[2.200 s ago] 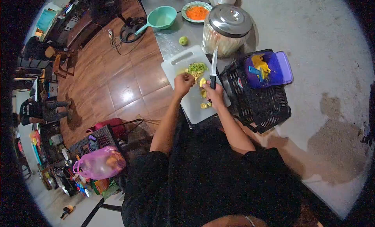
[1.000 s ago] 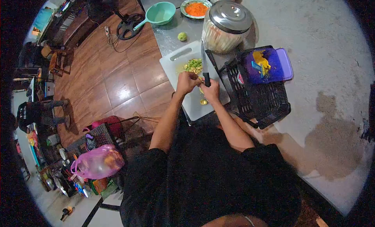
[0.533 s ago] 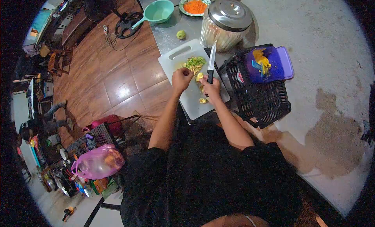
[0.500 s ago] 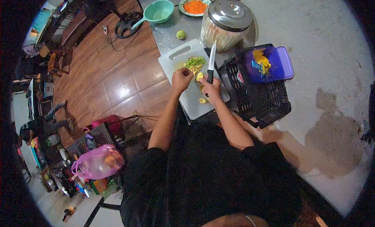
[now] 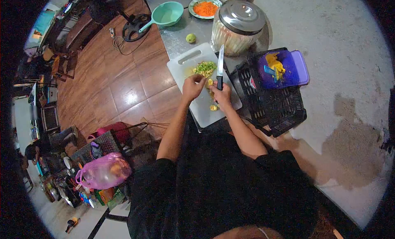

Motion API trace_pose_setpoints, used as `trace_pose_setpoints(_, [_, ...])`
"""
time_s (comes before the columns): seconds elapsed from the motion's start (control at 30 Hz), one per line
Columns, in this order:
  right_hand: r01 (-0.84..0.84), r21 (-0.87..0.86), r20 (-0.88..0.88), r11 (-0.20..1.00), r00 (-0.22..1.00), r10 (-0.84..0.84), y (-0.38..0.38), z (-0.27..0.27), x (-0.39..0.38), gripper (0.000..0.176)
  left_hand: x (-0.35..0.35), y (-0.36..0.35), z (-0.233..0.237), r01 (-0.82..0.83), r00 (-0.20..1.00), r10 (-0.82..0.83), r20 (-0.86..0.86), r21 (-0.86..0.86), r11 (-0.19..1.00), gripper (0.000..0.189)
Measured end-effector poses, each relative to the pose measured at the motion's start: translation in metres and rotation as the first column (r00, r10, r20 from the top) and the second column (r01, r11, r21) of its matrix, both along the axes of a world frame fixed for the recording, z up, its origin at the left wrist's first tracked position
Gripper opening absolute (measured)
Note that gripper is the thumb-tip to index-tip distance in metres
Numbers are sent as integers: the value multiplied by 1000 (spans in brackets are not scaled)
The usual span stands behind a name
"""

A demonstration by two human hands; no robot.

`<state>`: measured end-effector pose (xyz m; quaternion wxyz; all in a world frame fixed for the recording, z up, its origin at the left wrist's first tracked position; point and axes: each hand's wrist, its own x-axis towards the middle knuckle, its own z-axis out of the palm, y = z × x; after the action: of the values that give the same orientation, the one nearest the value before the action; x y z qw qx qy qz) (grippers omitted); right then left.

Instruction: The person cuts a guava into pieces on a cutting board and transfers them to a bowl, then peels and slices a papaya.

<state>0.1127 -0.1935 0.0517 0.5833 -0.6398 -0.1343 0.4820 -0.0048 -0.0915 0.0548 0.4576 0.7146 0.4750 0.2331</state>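
A white cutting board (image 5: 197, 111) lies under both hands. In my right hand (image 5: 222, 96) is a knife (image 5: 220, 68) with a black handle, its blade pointing up and away from me. A small yellowish piece (image 5: 210, 82) shows at that hand's fingertips, between the two hands. My left hand (image 5: 193, 88) is closed in a pinch beside it, and what the fingers hold, if anything, is hidden. Just beyond them sits a heap of chopped green and pale yellow bits (image 5: 205, 68). Another yellowish piece (image 5: 213, 107) rests on the board nearer to me.
Beyond the board are a round green fruit (image 5: 191, 38), a teal handled bowl (image 5: 167, 13), a plate of shredded orange food (image 5: 205, 9) and a ribbed jar with a metal lid (image 5: 242, 17). To the right stands a black basket (image 5: 279, 111) with a purple container (image 5: 302, 68) on it.
My left hand has shifted slightly right, closer to the yellowish piece. The knife has tilted a little more upright. At far left, a person in the background has moved.
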Motion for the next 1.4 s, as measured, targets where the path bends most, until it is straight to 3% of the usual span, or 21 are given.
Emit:
trace_pose_setpoints(0.03, [-6, 12, 4, 1000, 1000, 6, 1, -1, 0, 30, 0, 0, -1, -2, 1000, 2, 0, 6, 1000, 24])
trace_pose_setpoints(0.1, [-20, -56, 30, 998, 999, 22, -1, 5, 1, 30, -1, 2, -5, 149, 985, -131, 116, -166, 975, 23])
trace_pose_setpoints(0.13, [-35, -123, 56, 992, 998, 42, 3, 12, 0, 29, -1, 1, -10, 119, 989, -101, 111, -169, 978, 19])
trace_pose_setpoints(0.2, [-48, -95, 238, 994, 969, 70, 5, -30, 2, 24, -3, 2, -6, 121, 986, -98, 138, -170, 978, 19])
trace_pose_setpoints(0.27, [-32, -83, 163, 996, 986, 45, 6, -20, -1, 20, -5, 5, -7, 123, 991, -111, 77, -173, 977, 21])
trace_pose_setpoints(0.3, [-46, -90, 277, 995, 958, 69, 6, -25, -1, 20, -5, 7, -11, 117, 993, -115, 17, -159, 980, 23])
trace_pose_setpoints(0.33, [-59, -161, 208, 985, 974, 92, 7, 2, -3, 23, -5, 7, -3, 116, 993, -106, 60, -201, 973, 22])
trace_pose_setpoints(0.4, [-69, -22, 340, 997, 938, 72, 10, -38, 0, 24, -4, 5, 15, 84, 996, -77, 42, -204, 975, 21])
trace_pose_setpoints(0.5, [-68, -107, 400, 992, 911, 105, 12, -34, -2, 26, -4, 7, 26, 58, 998, -60, -8, -163, 985, 21])
trace_pose_setpoints(0.6, [-121, 39, 556, 992, 827, 79, 13, -36, -3, 24, -1, 6, 26, 35, 998, -41, -54, -113, 993, 23])
trace_pose_setpoints(0.8, [-140, -70, 511, 988, 845, 156, 9, -22, -3, 26, 0, 1, 23, 19, 992, -30, -125, -87, 996, 23])
trace_pose_setpoints(0.93, [-173, -126, 480, 977, 851, 212, 8, -31, -1, 25, -2, -1, 23, -4, 997, 3, -82, -11, 1000, 21])
trace_pose_setpoints(1.0, [-89, 63, 545, 994, 838, 41, 9, -40, -3, 23, -4, 0, 18, 3, 1000, -4, -10, -70, 998, 20])
trace_pose_setpoints(1.03, [-91, 56, 543, 994, 838, 47, 9, -24, -6, 23, -4, -1, 12, 1, 1000, -2, -11, -78, 997, 20])
trace_pose_setpoints(1.1, [-20, -90, 319, 996, 946, 48, 11, 6, -12, 22, -1, 2, 7, -66, 996, 63, -70, -33, 997, 18])
trace_pose_setpoints(1.13, [-3, -25, 297, 1000, 955, 10, 10, 3, -13, 22, 1, 0, 6, -119, 988, 121, -101, 22, 993, 20])
trace_pose_setpoints(1.23, [54, -116, 283, 992, 959, -19, 9, 18, -15, 19, 0, -6, 1, -151, 988, 153, -29, 62, 987, 23])
trace_pose_setpoints(1.27, [40, -85, 316, 996, 949, -11, 6, 22, -14, 17, -1, -8, 0, -171, 981, 172, -91, 19, 985, 22])
trace_pose_setpoints(1.3, [47, -89, 361, 995, 933, -11, 5, 15, -12, 21, -1, -5, -38, -179, 983, 181, -31, 51, 983, 17])
trace_pose_setpoints(1.37, [-27, -67, 328, 997, 944, 48, 2, -27, -2, 25, -5, -2, -29, -185, 982, 186, -35, 17, 983, 19])
trace_pose_setpoints(1.4, [-3, -72, 206, 997, 978, 17, 3, -15, -5, 25, -7, 1, -23, -153, 988, 153, 29, -1, 988, 21])
